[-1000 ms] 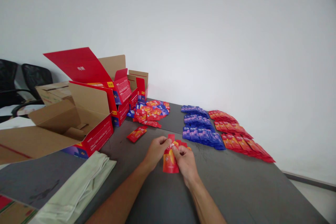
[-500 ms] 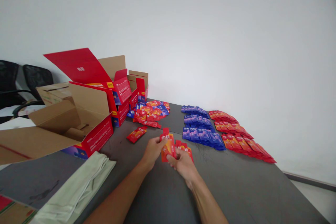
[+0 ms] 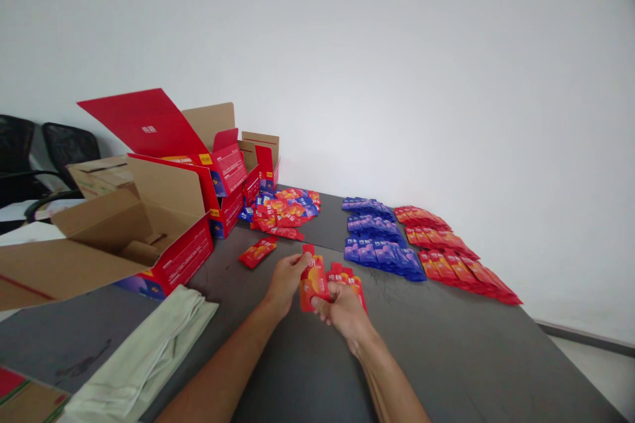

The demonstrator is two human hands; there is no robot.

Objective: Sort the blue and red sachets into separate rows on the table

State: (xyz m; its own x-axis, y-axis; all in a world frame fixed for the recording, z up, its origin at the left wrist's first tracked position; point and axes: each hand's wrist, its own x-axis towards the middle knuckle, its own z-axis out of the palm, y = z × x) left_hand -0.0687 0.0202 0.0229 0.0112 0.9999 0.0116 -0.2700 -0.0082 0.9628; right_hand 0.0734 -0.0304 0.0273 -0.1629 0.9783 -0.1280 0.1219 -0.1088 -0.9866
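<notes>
left hand (image 3: pixel 286 282) pinching the upper edge of a red packet (image 3: pixel 312 282), right hand (image 3: pixel 346 312) gripping its lower corner, the packet over a dark counter (image 3: pixel 456 363), more red packets (image 3: pixel 351 275) just beside the right hand, loose mixed pile (image 3: pixel 288 211) farther back

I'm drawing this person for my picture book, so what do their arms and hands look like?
The left hand and right hand are bare, with no gloves. The left forearm and right forearm are bare too: no sleeves, watch or bracelet to be seen. Anything worn higher up is out of view, and a ring would be too small to make out.
</notes>
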